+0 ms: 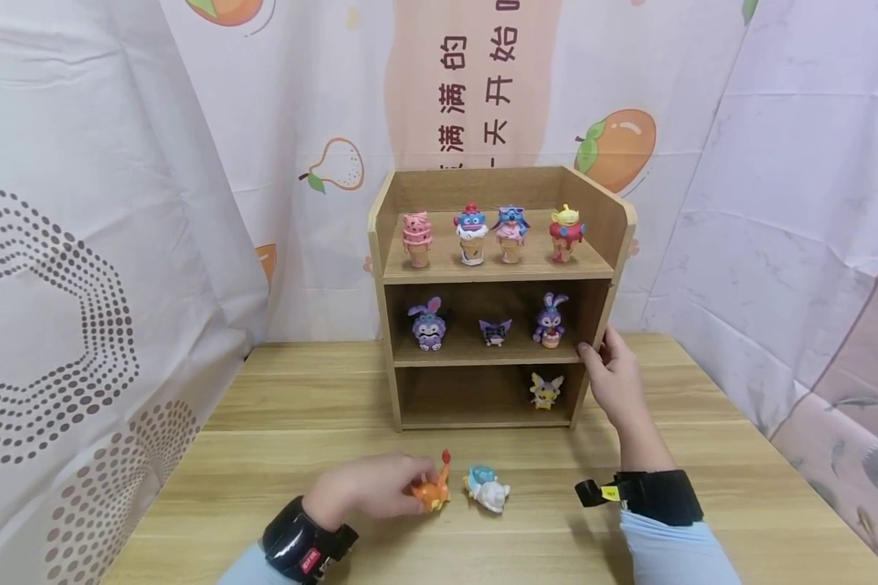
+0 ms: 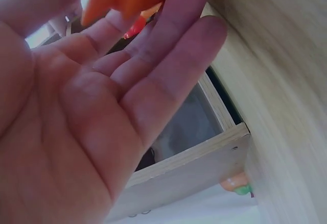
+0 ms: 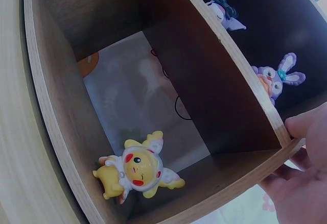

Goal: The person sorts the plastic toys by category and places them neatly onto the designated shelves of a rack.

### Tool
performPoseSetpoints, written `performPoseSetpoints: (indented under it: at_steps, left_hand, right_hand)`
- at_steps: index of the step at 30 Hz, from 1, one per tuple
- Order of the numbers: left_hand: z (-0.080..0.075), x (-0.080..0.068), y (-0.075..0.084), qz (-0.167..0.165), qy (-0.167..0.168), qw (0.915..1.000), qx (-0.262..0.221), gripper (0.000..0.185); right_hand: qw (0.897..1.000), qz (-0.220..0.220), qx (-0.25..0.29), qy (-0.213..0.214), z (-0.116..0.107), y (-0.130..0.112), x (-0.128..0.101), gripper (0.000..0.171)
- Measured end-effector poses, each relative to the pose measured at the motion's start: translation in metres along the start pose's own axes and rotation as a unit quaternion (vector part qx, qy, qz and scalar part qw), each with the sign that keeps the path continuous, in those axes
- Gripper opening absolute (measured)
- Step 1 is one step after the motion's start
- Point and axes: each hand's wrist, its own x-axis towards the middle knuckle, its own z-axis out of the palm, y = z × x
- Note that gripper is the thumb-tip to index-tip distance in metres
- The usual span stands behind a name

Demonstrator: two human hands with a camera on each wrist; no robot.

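Orange figure [image 1: 433, 491] is pinched by left hand [image 1: 369, 486]; white figure [image 1: 487, 489] unshelved; shelf [image 1: 598, 325] edge is gripped by right hand [image 1: 615, 378]; most figures are shelved.

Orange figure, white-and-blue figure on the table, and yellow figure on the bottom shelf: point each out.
orange figure [image 1: 432, 492], head view, its body beside the fingers.
white-and-blue figure [image 1: 486, 488], head view, its middle.
yellow figure [image 3: 139, 169], right wrist view, its face.

backdrop cloth [image 1: 475, 89] behind the shelf: Chinese characters in two vertical columns | left column reads 满满的, right column 天开始 | both cut off at top and shelf edge | wrist band [image 1: 309, 559]: small red tag, unreadable
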Motion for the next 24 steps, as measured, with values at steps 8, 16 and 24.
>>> performPoseSetpoints:
  at_steps: [8,16,24]
  left_hand:
    - [-0.002,-0.002,-0.003,-0.024,0.017,0.9995,-0.015,0.023]
    - [-0.007,0.002,-0.011,0.022,0.058,0.9967,-0.051,0.025]
    - [-0.012,0.005,-0.017,0.05,0.102,0.9882,-0.103,0.028]
  right_hand:
    - [1.0,-0.029,-0.01,0.006,-0.002,-0.03,-0.008,0.046]
    - [1.0,-0.03,-0.004,0.003,-0.003,-0.032,-0.008,0.045]
    - [1.0,-0.018,-0.005,0.012,-0.001,-0.02,-0.004,0.046]
